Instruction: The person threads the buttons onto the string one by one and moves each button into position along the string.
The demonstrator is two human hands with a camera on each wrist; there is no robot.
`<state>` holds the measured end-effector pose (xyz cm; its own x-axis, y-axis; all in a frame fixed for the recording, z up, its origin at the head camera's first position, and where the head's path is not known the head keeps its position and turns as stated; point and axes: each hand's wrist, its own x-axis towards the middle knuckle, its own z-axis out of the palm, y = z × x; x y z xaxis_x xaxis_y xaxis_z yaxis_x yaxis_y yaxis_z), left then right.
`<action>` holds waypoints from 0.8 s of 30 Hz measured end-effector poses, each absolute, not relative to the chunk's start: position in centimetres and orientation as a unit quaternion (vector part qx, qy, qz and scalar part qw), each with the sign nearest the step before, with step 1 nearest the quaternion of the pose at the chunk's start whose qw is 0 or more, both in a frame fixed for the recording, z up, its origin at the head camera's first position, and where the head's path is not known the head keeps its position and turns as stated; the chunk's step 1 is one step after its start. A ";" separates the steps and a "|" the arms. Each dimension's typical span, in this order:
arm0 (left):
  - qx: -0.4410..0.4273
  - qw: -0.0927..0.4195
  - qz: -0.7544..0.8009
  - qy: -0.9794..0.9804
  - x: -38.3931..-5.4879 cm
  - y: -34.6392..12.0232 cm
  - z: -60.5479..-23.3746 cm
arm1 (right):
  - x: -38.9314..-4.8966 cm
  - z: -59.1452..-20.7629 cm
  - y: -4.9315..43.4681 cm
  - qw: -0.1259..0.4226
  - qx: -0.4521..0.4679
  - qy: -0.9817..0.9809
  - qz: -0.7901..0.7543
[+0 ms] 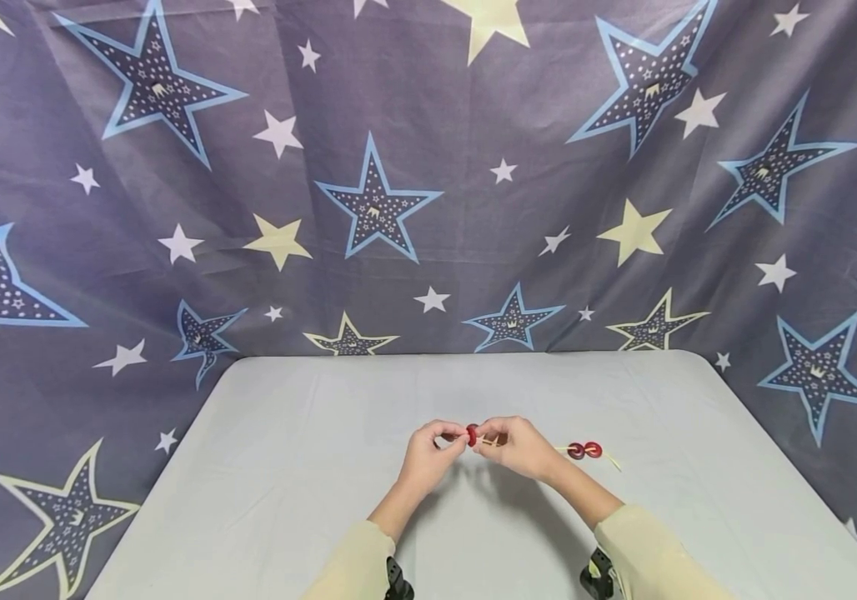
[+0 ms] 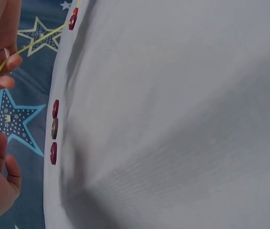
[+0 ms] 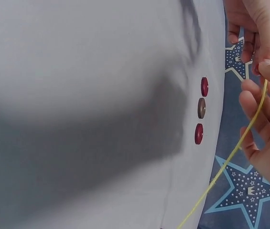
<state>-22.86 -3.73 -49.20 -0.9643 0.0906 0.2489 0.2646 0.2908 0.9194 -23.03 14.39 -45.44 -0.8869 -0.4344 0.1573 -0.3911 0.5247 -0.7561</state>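
Observation:
Over the middle of the table my left hand [image 1: 428,458] pinches a red button [image 1: 471,434] between thumb and fingertips, its round edge showing. My right hand [image 1: 516,448] meets it from the other side, thumb and finger pinching a yellow string [image 3: 242,138] right at the button. In the left wrist view the string runs from the right fingertips to a pair of threaded buttons, one dark red [image 1: 575,451] and one bright red [image 1: 593,450]. These lie on the table right of my right hand, with a short string tail past them.
Three loose buttons lie in a row on the white table [image 1: 308,467]: a dark red one [image 3: 204,87], a brown one [image 3: 201,108] and another dark red one [image 3: 199,134]. A star-patterned cloth [image 1: 398,108] hangs behind the table's far edge.

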 end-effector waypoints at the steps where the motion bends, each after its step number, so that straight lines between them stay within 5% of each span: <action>1: -0.109 0.073 -0.586 -0.800 -22.8 -3.7 -49.2 | -23.0 -45.5 14.4 0.020 -0.239 0.874 -0.423; 24: -0.130 0.085 -0.586 -0.796 -20.9 -3.6 -45.7 | -23.0 -45.0 14.1 -0.018 -0.279 0.878 -0.389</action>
<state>-20.87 -3.64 -45.68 -0.9518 0.1067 0.2875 0.3062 0.2806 0.9097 -23.02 14.13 -45.04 -0.8439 -0.4752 0.2491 -0.5037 0.5418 -0.6729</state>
